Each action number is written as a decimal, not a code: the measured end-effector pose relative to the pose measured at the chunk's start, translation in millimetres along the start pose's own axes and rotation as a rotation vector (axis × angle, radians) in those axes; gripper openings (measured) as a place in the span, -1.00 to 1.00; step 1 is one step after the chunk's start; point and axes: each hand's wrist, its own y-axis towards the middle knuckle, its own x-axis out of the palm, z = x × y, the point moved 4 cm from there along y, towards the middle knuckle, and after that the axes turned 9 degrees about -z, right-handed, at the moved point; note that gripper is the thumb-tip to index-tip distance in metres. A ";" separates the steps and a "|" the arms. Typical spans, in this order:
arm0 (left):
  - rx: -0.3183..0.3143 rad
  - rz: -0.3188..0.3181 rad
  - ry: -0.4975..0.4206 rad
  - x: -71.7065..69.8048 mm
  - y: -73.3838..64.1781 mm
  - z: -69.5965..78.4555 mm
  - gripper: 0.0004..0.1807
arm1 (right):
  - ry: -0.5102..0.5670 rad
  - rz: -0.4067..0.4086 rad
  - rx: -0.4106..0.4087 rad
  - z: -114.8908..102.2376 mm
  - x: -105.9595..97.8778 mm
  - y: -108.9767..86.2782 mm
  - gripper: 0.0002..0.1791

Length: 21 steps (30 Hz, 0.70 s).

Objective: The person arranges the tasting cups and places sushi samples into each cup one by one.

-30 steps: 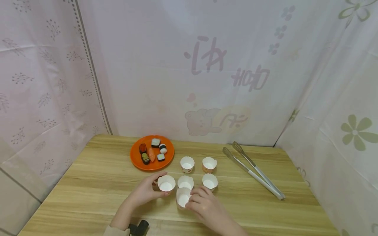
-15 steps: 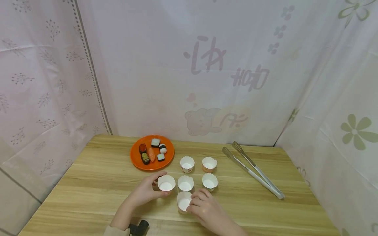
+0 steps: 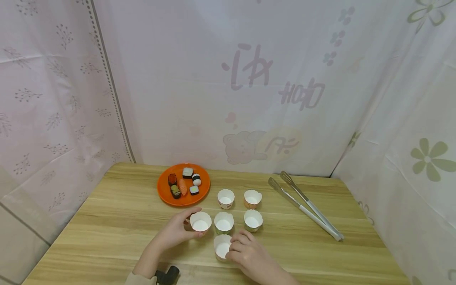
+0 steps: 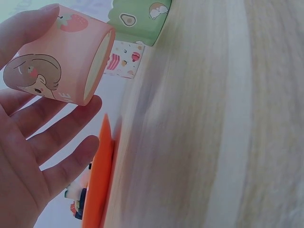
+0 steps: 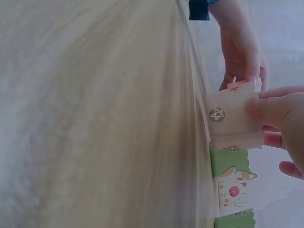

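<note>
My left hand (image 3: 175, 229) holds a pink paper baking cup (image 4: 66, 52), printed with a strawberry and a cartoon face, between thumb and fingers. A gap shows between that cup's base and the tabletop in the left wrist view. My right hand (image 3: 249, 253) pinches the rim of a pale baking cup (image 5: 230, 116) with a star print, thumb outside. This cup is nearest the person, in front of a green baking cup (image 3: 224, 223). Another green cup (image 3: 253, 220) stands just beyond the right fingers. All the cups face mouth up, with bare white insides.
Two more baking cups, a patterned one (image 3: 226, 198) and an orange one (image 3: 252, 198), stand behind. An orange plate (image 3: 165, 198) with several toy sushi pieces is at the back left. Metal tongs (image 3: 310, 208) lie spread on the right. A black object (image 3: 169, 275) sits by the left forearm.
The pale cup in my right hand has moved toward the person, away from the green cup, which now shows more fully. My left hand and the pink cup stay in place.
</note>
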 end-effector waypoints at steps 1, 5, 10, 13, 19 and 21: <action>0.000 0.000 -0.001 -0.1 0.0 0.2 -0.16 | -0.002 0.001 -0.003 0.2 0.5 -0.2 -0.83; 0.003 0.001 0.000 -0.4 -0.1 0.2 -0.15 | -0.019 0.022 -0.040 0.0 4.2 -0.9 -0.92; 0.011 0.006 -0.002 -1.0 -0.3 0.7 -0.14 | -0.005 0.060 -0.075 0.0 7.2 -1.8 -0.91; 0.003 0.005 -0.003 -1.2 -0.2 0.7 -0.14 | 0.003 0.063 -0.074 0.3 7.8 -2.1 -0.90; -0.011 0.005 0.000 -1.0 -0.7 1.6 -0.14 | 0.021 0.031 -0.051 0.4 9.9 -2.4 -0.97; -0.012 0.011 0.002 -1.0 -0.8 1.9 -0.15 | 0.033 0.026 -0.045 0.3 10.2 -2.4 -0.96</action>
